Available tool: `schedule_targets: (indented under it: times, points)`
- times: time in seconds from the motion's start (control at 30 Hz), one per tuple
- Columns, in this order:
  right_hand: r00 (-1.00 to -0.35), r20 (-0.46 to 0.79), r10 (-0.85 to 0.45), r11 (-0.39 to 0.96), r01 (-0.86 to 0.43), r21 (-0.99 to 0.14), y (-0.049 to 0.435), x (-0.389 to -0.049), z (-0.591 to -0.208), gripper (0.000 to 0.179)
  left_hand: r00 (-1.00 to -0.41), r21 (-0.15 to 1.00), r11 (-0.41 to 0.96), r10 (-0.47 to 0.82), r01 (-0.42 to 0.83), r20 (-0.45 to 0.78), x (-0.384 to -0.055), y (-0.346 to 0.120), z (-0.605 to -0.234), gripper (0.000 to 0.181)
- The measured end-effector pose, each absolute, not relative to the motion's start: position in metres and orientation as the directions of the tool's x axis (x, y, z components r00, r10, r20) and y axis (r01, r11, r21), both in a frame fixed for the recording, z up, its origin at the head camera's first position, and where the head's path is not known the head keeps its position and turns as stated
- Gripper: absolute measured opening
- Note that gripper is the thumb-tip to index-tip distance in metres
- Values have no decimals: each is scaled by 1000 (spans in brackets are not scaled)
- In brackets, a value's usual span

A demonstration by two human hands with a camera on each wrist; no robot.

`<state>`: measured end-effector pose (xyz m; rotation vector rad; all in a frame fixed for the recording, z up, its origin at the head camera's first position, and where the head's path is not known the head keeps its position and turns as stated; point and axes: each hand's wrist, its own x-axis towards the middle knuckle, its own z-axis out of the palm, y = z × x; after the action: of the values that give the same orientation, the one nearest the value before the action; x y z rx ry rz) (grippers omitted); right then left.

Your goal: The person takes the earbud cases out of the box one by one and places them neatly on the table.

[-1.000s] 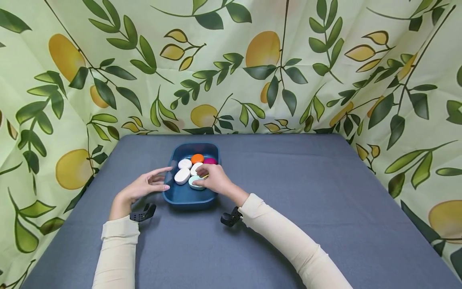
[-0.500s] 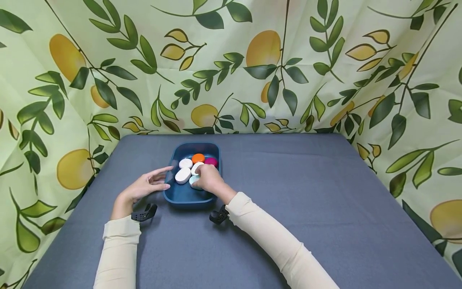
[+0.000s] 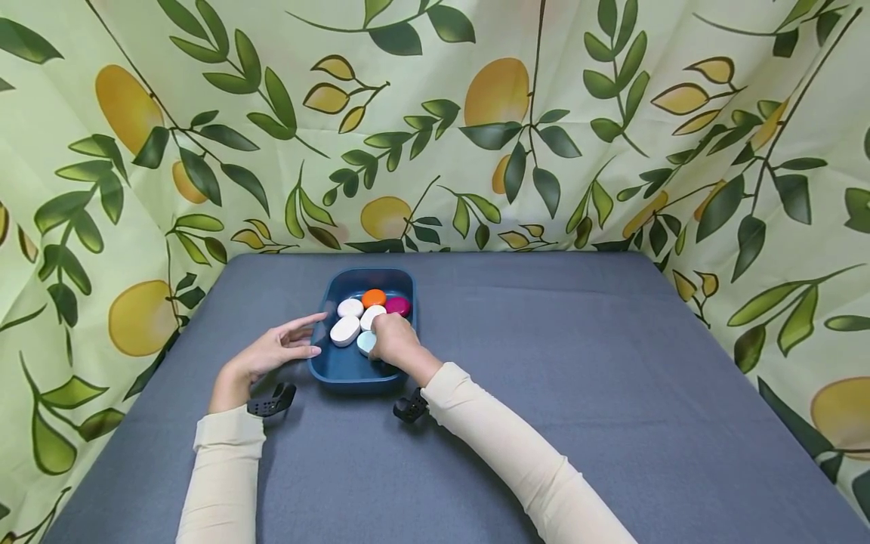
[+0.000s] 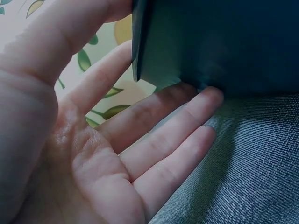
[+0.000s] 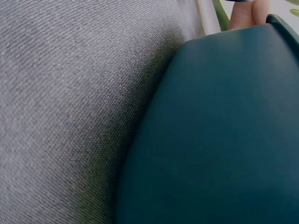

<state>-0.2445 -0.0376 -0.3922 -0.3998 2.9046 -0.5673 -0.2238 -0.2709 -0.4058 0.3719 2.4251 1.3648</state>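
Note:
A dark blue rectangular box (image 3: 353,374) stands on the table with several smooth oval pieces in it. My left hand (image 3: 275,349) is at its left wall; the left wrist view shows its long straight fingers (image 4: 159,142) reaching to the wall and underside. My right hand (image 3: 397,344) reaches down inside at the right, fingers bent, beside a pale blue oval (image 3: 366,343). I cannot tell whether those fingers hold anything, as the hand hides them. Around it are white ovals (image 3: 345,331), an orange oval (image 3: 374,298) and a magenta oval (image 3: 398,305).
Grey-blue cloth covers the table (image 3: 544,378). Behind and at both sides hangs a curtain (image 3: 435,136) printed with leaves and fruit. Each wrist carries a black strap camera (image 3: 272,400). The box's outer wall (image 5: 224,130) fills much of the right wrist view.
My right hand has moved slightly left and lower into the box. A yellow sliver seen at its fingers a second ago is hidden now. The left hand stays at the wall.

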Motion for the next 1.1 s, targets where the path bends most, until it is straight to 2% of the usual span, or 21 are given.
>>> schedule_targets:
  times: [0.17, 0.33, 0.53, 0.83, 0.93, 1.1]
  points:
    - [-949, -72, -306, 890, -258, -375, -37, -244, -394, 33, -911, 865, 501, 374, 42, -173, -225, -273, -407, 68]
    - [-939, -3, -344, 829, -303, -470, -31, -242, -392, 44, -908, 875, 483, 385, 45, -166, -225, -274, -409, 70]
    - [-905, 64, -420, 698, -367, -615, -20, -243, -389, 45, -906, 881, 473, 387, 34, -173, -225, -274, -409, 70]
    - [-828, 128, -546, 482, -436, -760, 4, -250, -386, 43, -903, 871, 490, 383, 21, -193, -224, -273, -409, 69]
    - [-817, 166, -553, 415, -442, -795, 13, -254, -386, 43, -904, 869, 495, 378, 16, -199, -224, -273, -410, 70]
    - [-836, 215, -505, 338, -420, -842, 31, -263, -389, 44, -903, 870, 493, 376, 3, -210, -224, -273, -409, 71]
